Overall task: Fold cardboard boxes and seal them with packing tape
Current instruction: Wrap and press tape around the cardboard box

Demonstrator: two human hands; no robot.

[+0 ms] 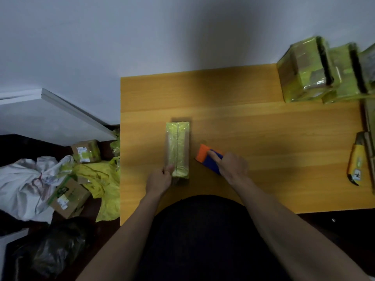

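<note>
My left hand grips the narrow yellow-taped cardboard box, steadying it; beside the box, my right hand clasps the orange-and-blue tape dispenser, ready for sealing.

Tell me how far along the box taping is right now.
Done: taped boxes are stacked at the table's far right corner. In hand: the left hand holds the near end of a narrow box already covered in yellow-green tape, while the right hand rests on the orange and blue tool beside it. Left: how many boxes remain cannot be told from here.
</note>
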